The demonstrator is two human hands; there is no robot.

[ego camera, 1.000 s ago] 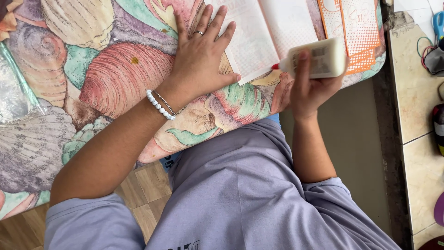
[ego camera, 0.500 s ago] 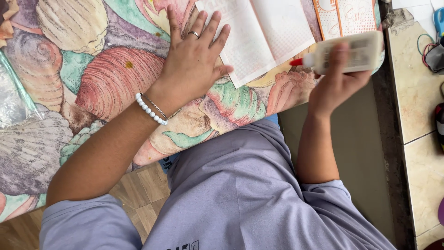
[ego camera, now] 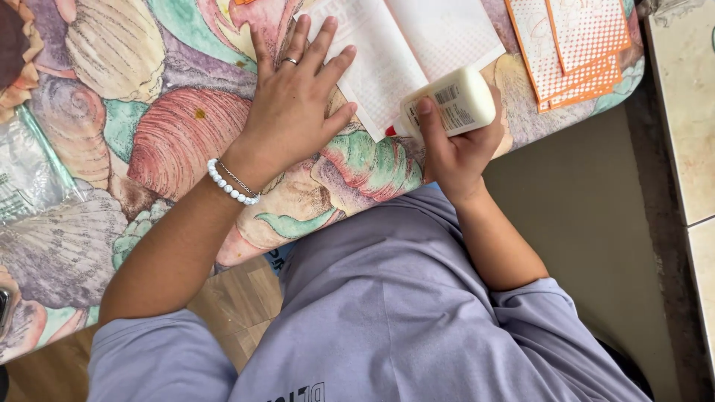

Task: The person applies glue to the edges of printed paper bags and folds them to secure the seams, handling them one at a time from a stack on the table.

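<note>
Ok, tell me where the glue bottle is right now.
In the head view the white glue bottle is gripped in the right hand, right of centre, its red tip at the near edge of the open white booklet on the shell-patterned tablecloth.

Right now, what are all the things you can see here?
Glue bottle: one, white with a red tip, lying sideways in the right hand, tip at the near edge of the white paper.
White paper: folded open sheet, white with faint dots, at the table's far side.
Orange cards: a small stack, orange and white dotted, right of the paper.
Tablecloth: one, seashell print in pink, green and purple, covering the table.
Clear plastic wrap: one piece, at the left edge.
Bracelets: white beads and a thin chain, on the left wrist.
Ring: one, silver, on the left hand.
Shirt: lilac.
Left hand: flat on the paper's edge.
Right hand: gripping the bottle.
</note>
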